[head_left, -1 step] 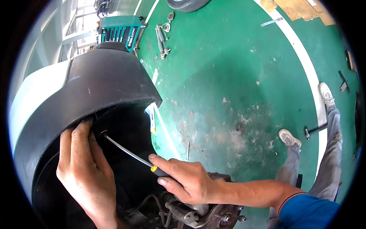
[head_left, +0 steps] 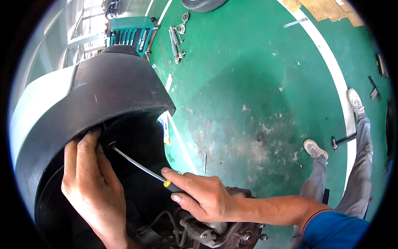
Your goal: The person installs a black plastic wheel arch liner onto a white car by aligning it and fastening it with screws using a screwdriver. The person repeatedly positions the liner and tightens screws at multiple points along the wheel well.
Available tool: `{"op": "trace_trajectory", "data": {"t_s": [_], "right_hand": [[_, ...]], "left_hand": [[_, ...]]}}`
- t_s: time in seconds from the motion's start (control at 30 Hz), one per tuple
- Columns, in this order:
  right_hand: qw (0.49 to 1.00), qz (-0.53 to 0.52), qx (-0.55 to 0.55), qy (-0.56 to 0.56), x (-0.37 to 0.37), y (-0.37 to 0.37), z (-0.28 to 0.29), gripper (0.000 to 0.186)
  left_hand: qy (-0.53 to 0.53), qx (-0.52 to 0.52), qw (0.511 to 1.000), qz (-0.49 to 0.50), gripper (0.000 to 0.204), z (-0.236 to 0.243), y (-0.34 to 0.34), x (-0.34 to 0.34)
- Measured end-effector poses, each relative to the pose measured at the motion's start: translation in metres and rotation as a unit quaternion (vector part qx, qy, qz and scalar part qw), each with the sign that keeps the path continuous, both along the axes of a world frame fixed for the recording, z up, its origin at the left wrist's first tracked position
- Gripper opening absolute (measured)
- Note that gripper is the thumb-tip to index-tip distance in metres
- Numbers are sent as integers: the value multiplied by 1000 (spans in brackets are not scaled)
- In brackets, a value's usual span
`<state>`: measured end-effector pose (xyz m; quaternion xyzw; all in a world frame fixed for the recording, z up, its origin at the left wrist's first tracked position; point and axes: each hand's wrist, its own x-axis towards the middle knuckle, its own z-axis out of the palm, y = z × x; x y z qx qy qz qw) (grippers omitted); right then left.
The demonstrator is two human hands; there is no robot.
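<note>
My right hand (head_left: 207, 197) is closed round the dark handle of a screwdriver (head_left: 141, 167), index finger and thumb along it near a yellow ring. The metal shaft slants up and left to a small round brownish piece (head_left: 111, 144) inside the dark wheel arch. Beside that tip, my left hand (head_left: 93, 182) reaches up under the lip of the black wheel arch trim (head_left: 118, 85). Its fingers lie close together; the fingertips are in shadow behind the lip, so whatever they pinch is hidden.
Below the arch sit suspension and hub parts (head_left: 207, 236). On the green floor lie a metal rod (head_left: 205, 163), shock absorber parts (head_left: 174, 43), a tyre (head_left: 203, 4) and a hammer-like tool (head_left: 342, 141). A teal tool cabinet (head_left: 130, 33) stands behind. Legs in grey trousers (head_left: 360, 153) show at right.
</note>
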<state>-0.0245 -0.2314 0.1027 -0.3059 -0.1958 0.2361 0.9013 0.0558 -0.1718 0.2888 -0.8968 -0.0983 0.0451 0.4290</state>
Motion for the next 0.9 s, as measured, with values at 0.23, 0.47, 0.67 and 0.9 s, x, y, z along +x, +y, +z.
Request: {"op": "trace_trajectory", "data": {"t_s": [0.23, 0.47, 0.67, 0.9], "right_hand": [[1000, 9, -1, 20, -3, -3, -1, 54], [1000, 12, 14, 21, -2, 1, -1, 53], [1000, 17, 22, 3, 0, 2, -5, 54], [1000, 9, 29, 8, 0, 3, -9, 54]], "left_hand": [[4, -20, 1000, -9, 22, 2, 15, -9], [-93, -107, 988, 64, 28, 22, 20, -19], [-92, -108, 988, 58, 29, 26, 23, -23], [-96, -140, 984, 56, 29, 24, 26, -25]]}}
